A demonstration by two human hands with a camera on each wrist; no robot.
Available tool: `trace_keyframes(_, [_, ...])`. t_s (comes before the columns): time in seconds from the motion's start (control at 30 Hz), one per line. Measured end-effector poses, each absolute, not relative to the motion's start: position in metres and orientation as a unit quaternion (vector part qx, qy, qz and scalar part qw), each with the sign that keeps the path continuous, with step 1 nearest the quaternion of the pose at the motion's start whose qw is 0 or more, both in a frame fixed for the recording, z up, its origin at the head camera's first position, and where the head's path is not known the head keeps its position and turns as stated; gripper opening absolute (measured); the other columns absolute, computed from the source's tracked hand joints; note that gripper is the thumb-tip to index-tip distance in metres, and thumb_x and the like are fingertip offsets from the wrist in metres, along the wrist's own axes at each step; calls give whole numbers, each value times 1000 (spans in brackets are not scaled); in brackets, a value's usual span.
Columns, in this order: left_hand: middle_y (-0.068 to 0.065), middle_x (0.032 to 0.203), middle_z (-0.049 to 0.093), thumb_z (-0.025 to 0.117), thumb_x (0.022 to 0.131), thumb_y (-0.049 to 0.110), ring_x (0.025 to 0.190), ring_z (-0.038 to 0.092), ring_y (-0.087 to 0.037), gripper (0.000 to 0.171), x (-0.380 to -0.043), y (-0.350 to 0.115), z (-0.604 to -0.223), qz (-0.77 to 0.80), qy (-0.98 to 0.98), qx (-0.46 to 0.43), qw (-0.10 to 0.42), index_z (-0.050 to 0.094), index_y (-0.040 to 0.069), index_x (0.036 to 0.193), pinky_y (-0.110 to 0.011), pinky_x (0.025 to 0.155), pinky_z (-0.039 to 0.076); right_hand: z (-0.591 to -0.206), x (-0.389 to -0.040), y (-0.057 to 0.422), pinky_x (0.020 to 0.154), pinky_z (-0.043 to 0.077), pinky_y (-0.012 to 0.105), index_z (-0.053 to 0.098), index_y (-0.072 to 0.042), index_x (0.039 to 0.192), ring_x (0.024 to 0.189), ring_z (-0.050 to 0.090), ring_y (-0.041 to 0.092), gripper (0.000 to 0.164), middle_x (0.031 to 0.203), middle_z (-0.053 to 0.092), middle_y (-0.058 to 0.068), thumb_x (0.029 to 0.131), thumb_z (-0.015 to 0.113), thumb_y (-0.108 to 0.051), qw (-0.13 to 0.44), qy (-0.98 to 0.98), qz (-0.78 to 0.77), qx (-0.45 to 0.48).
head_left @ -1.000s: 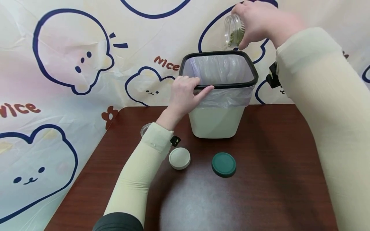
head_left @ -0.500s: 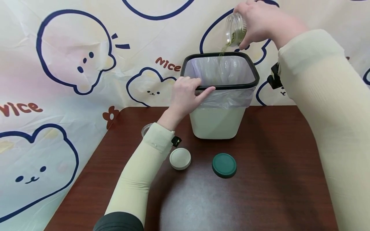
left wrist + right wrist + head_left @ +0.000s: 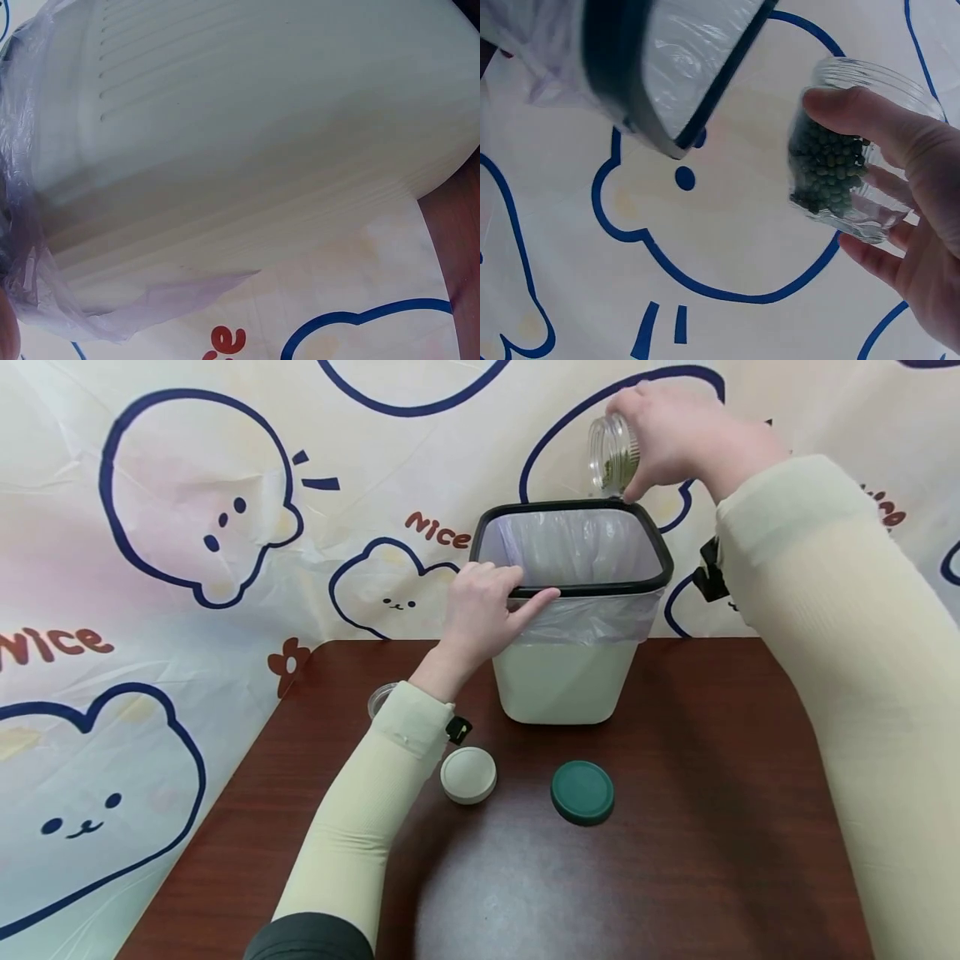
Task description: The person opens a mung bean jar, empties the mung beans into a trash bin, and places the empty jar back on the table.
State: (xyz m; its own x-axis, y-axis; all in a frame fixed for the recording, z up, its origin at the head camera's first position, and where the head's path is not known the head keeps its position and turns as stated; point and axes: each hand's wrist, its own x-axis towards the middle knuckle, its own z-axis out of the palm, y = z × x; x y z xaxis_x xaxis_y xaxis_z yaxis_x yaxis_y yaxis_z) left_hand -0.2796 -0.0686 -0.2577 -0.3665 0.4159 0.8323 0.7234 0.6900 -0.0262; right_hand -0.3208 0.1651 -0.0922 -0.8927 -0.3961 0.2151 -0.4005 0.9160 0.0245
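Observation:
A pale trash can with a black rim stands at the back of the table, lined with a translucent bag. My left hand grips its near-left rim, thumb along the front edge. Above the can's far right corner, my right hand holds a clear glass jar tilted mouth toward the left. Small round green beans lie inside the jar in the right wrist view, and no stream falls from it. The left wrist view shows the can's side, with only a sliver of finger.
On the table, a white lid and a green lid lie in front of the can. A clear round item is partly hidden behind my left forearm. A cartoon-printed cloth hangs behind.
Half a second ago a thin stream of beans was falling from the jar into the can; now it has stopped. My right hand and the jar are slightly lower. The left hand keeps its hold.

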Motion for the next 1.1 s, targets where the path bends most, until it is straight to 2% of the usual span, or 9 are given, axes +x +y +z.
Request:
trace_keyframes(0.1, [-1,52,39,69,87,45,51,39,-20,52,-279,-68,-258,-175,-808,-352,439,44,9,60,-35,58,36,-88,-320,164,103,29,64,22,2,149,128,29,50,92,142,32,32,77,78,-11,129,-972,9,198])
trace_keyframes(0.2, [-1,52,39,69,87,46,51,39,-20,52,-280,-67,-257,-176,-807,-354,439,44,9,60,-35,58,36,-86,-319,160,103,27,65,22,2,149,131,26,50,93,143,30,32,77,79,-10,124,-972,8,199])
trace_keyframes(0.47, [-1,52,39,69,88,44,52,40,-21,51,-281,-67,-257,-175,-806,-353,442,44,9,60,-36,58,37,-88,-320,157,102,30,63,23,3,148,123,32,50,94,139,34,33,75,80,-12,120,-973,-22,198])
trace_keyframes(0.73, [-1,52,39,69,88,44,52,39,-20,51,-281,-66,-257,-174,-811,-352,435,44,9,60,-35,58,35,-83,-320,164,105,28,62,23,2,149,129,32,51,93,141,33,32,75,79,-9,151,-967,7,205])
trace_keyframes(0.93, [0,52,38,69,88,44,51,38,-20,52,-282,-67,-257,-177,-805,-356,441,43,9,59,-35,58,36,-84,-319,157,102,29,65,24,2,148,129,28,50,93,142,31,32,75,80,-9,134,-970,-15,202])
trace_keyframes(1.1, [0,52,38,70,87,44,51,38,-20,52,-280,-68,-257,-177,-806,-353,440,43,9,59,-35,58,36,-88,-320,156,100,29,67,24,0,149,126,30,49,94,142,32,31,75,80,-12,133,-971,-34,194])
